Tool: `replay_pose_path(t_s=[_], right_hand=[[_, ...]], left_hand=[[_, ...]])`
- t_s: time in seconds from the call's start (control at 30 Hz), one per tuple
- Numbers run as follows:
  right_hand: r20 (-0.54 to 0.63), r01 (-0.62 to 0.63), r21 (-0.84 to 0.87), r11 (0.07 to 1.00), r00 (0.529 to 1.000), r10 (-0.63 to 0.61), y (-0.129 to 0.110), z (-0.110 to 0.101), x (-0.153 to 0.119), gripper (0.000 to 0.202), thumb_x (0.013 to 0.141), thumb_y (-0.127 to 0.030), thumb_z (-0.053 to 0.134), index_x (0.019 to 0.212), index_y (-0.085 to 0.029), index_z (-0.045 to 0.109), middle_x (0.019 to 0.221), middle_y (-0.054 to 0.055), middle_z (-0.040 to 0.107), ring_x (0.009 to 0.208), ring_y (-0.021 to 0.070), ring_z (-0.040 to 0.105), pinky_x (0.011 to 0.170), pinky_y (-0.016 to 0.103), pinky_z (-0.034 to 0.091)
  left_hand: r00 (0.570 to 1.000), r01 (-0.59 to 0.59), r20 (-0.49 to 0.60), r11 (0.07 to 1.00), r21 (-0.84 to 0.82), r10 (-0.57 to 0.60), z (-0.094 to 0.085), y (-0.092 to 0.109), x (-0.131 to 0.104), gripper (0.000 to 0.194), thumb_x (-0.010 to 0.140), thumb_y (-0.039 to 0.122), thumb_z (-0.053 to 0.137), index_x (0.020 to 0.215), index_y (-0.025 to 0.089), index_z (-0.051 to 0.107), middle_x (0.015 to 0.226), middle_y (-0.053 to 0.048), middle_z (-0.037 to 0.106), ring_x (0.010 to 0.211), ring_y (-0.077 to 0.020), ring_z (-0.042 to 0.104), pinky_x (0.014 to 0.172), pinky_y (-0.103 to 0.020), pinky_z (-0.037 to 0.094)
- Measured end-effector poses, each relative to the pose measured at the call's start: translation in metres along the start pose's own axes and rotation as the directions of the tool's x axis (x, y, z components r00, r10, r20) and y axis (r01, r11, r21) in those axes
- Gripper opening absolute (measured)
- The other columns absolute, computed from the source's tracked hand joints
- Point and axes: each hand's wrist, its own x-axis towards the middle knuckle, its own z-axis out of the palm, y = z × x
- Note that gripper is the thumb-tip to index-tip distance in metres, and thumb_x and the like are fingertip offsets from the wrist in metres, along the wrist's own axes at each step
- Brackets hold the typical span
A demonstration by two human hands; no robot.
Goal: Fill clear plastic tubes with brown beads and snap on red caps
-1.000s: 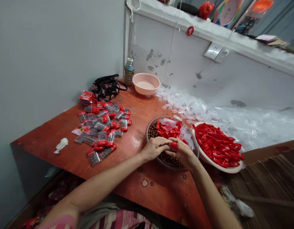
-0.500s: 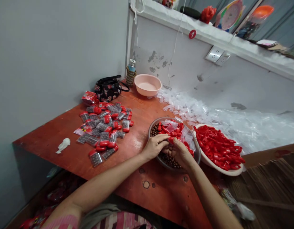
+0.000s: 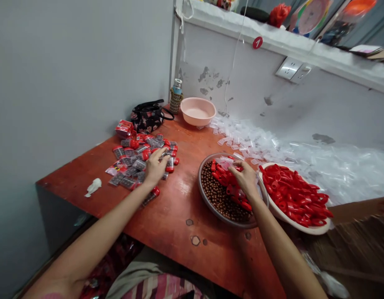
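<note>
My left hand (image 3: 156,166) is over the pile of clear packs with red caps (image 3: 139,165), its fingers apart; nothing shows clearly in its grasp. On the right, my right hand (image 3: 244,176) reaches into a grey bowl (image 3: 205,199), fingers bent at a clear plastic sleeve (image 3: 227,162). Brown beads (image 3: 223,201) fill the bowl's left and lower part, and red caps (image 3: 225,177) lie on top of them. My right fingertips are partly hidden among the sleeves and caps.
A white basin (image 3: 318,229) heaped with red pieces (image 3: 294,197) touches the bowl's right side. Clear sleeves (image 3: 329,166) lie along the wall. Farther back are a pink basin (image 3: 198,111), a black floral bag (image 3: 147,118) and a bottle (image 3: 176,93). Crumpled tissue (image 3: 93,187) lies at left.
My hands were together over the bowl and have parted. My left hand moved left to the pile of packs; my right hand stayed at the bowl. The view shifted slightly.
</note>
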Motion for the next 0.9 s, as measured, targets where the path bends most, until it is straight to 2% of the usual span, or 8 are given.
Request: replay_pose_path(t_s=[0.1,0.17,0.3,0.4,0.5,0.63,0.77,0.9], right_hand=[[0.020,-0.032,0.362,0.931,0.999,0.027,-0.006,-0.011,-0.016,0.025,0.069,-0.038,0.063,0.082,-0.019,0.052,0.095,0.005,0.065,0.082,0.0181,0.060,0.075,0.033,0.046],[0.089,-0.064,0.426,0.903,0.996,0.029,-0.009,-0.025,-0.029,0.024,0.071,-0.036,0.061,0.084,-0.021,0.049,0.088,0.002,0.065,0.076,0.0163,0.061,0.070,0.030,0.047],[0.454,0.099,-0.076,0.992,0.889,-0.054,-0.010,-0.047,-0.056,0.015,0.077,-0.031,0.055,0.087,-0.020,0.055,0.081,0.004,0.065,0.071,0.0171,0.060,0.063,0.027,0.044],[0.637,0.326,-0.435,0.840,0.771,0.030,-0.009,-0.038,-0.070,0.011,0.076,-0.015,0.049,0.076,-0.015,0.060,0.079,0.011,0.064,0.076,0.0220,0.059,0.064,0.030,0.042],[0.651,0.350,-0.459,0.817,0.758,0.042,-0.009,-0.011,-0.074,0.019,0.072,-0.003,0.042,0.071,-0.012,0.058,0.080,0.015,0.063,0.081,0.0236,0.058,0.067,0.030,0.040],[0.655,0.308,-0.331,0.892,0.755,-0.018,-0.009,0.013,-0.067,0.015,0.077,-0.009,0.042,0.080,-0.014,0.056,0.079,0.007,0.063,0.076,0.0167,0.058,0.067,0.025,0.042],[0.612,0.063,0.023,0.998,0.788,-0.064,-0.003,0.005,-0.064,0.018,0.080,-0.023,0.048,0.096,-0.017,0.051,0.090,0.002,0.062,0.082,0.0137,0.058,0.072,0.025,0.045],[0.613,-0.348,0.455,0.819,0.790,-0.005,0.000,-0.009,-0.069,0.024,0.072,-0.030,0.062,0.092,-0.019,0.053,0.089,0.000,0.062,0.083,0.0147,0.058,0.076,0.029,0.046]], left_hand=[[0.981,-0.143,0.131,0.989,-0.027,0.145,0.016,0.026,-0.023,0.031,0.080,0.026,0.053,0.109,0.016,0.059,0.114,-0.008,0.061,0.111,-0.0196,0.052,0.099,-0.038,0.039],[0.932,-0.238,0.259,0.967,-0.093,0.254,0.031,0.046,-0.040,0.031,0.082,0.024,0.051,0.111,0.018,0.058,0.115,-0.006,0.061,0.114,-0.0185,0.050,0.101,-0.036,0.037],[0.860,-0.248,0.420,0.956,-0.154,0.291,0.061,0.067,-0.061,0.043,0.083,0.021,0.047,0.126,0.018,0.045,0.134,-0.007,0.043,0.129,-0.0206,0.031,0.108,-0.039,0.027],[0.883,-0.093,0.448,0.987,-0.135,0.144,0.079,0.065,-0.066,0.053,0.081,0.012,0.039,0.134,0.016,0.032,0.145,-0.010,0.022,0.133,-0.0226,0.023,0.110,-0.040,0.023],[0.865,-0.037,0.485,0.980,-0.198,0.131,0.088,0.061,-0.068,0.060,0.076,0.002,0.033,0.134,0.014,0.031,0.147,-0.010,0.014,0.133,-0.0198,0.023,0.111,-0.035,0.022],[0.878,-0.061,0.444,0.961,-0.271,0.181,0.082,0.066,-0.083,0.064,0.073,-0.001,0.032,0.135,0.016,0.030,0.148,-0.007,0.013,0.134,-0.0172,0.019,0.112,-0.032,0.018],[0.937,-0.040,0.326,0.967,-0.253,0.124,0.071,0.074,-0.112,0.064,0.076,-0.001,0.029,0.137,0.020,0.025,0.148,-0.005,0.012,0.135,-0.0164,0.014,0.112,-0.035,0.016],[0.968,0.003,0.247,0.983,-0.183,0.043,0.060,0.080,-0.134,0.062,0.083,0.006,0.032,0.140,0.023,0.013,0.149,-0.006,0.004,0.137,-0.0202,0.004,0.111,-0.044,0.014]])
